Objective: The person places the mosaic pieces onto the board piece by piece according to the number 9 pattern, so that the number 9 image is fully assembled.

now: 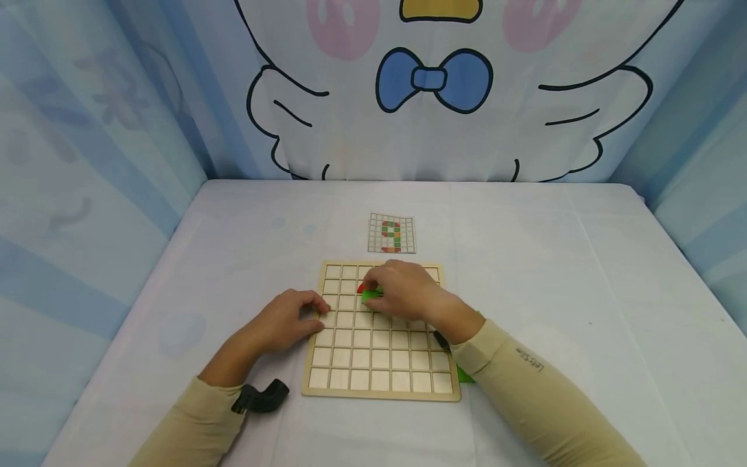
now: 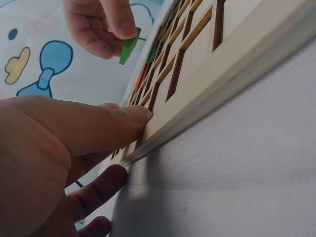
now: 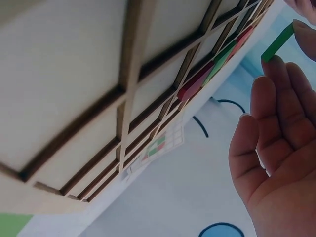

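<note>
A wooden grid board [image 1: 351, 394] lies on the table, its square cells divided by thin ridges. My right hand [image 1: 405, 290] is over its upper middle, pinching a small green tile [image 3: 279, 42] between thumb and fingertip. The tile is tilted and apart from the board in both wrist views. A red piece [image 3: 195, 84], a green piece [image 3: 219, 64] and another red piece [image 3: 240, 43] sit in a row of cells; my right hand mostly covers them in the head view. My left hand [image 1: 286, 322] rests its thumb and finger tips on the board's left rim.
A small card [image 1: 376, 241] with a red, green and orange grid pattern lies beyond the board. Something green [image 1: 465, 375] shows at the board's lower right, partly under my right sleeve. A black wrist device [image 1: 265, 397] is at my left cuff. Printed curtains [image 1: 438, 149] stand behind the table.
</note>
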